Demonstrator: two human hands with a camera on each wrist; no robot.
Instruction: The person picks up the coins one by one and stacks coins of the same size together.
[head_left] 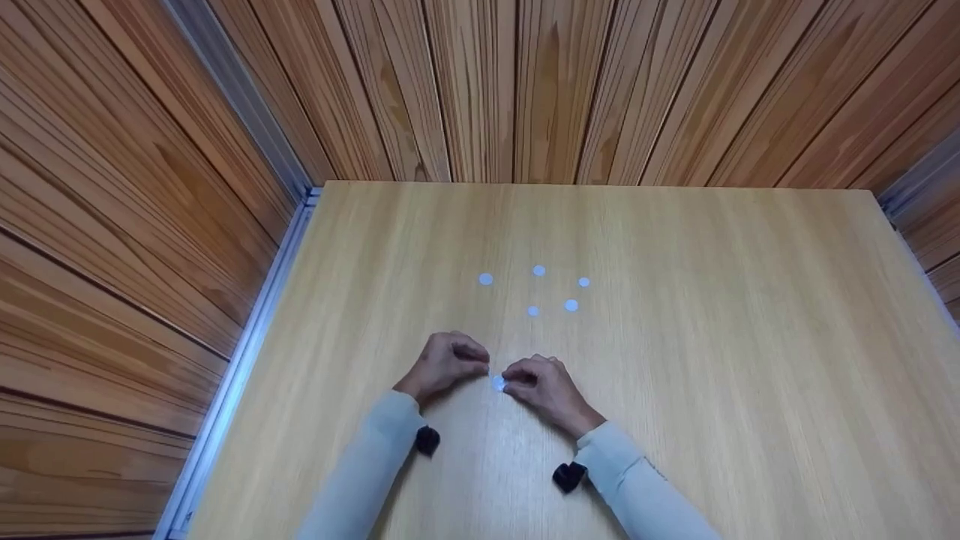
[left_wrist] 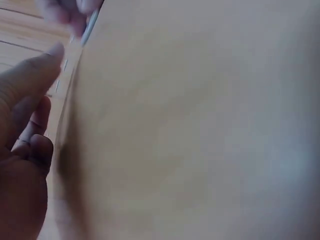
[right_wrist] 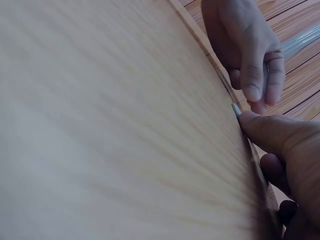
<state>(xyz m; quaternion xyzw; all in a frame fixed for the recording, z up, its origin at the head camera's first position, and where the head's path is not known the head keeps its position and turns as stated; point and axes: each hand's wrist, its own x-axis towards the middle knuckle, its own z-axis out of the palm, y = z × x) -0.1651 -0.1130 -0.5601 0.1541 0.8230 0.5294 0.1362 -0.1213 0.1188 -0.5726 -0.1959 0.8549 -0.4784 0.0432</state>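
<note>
The right hand [head_left: 549,391] is pinching a small, flat, bluish-white disc [head_left: 498,384] by its edge, on or just above the pale wood-grain tabletop [head_left: 750,337]; so shallow a grip is risking a slip. The left hand [head_left: 447,364], fingertips drawn close, is sitting just left of the disc, where drifting inward could be jostling it; whether it is holding anything, I cannot tell.

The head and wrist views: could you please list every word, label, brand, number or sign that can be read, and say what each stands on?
None: no text can be read in any view. The pale discs on the table, the held disc in the right hand and the black wrist pieces are too small or blurred to rule out fine markings.
</note>
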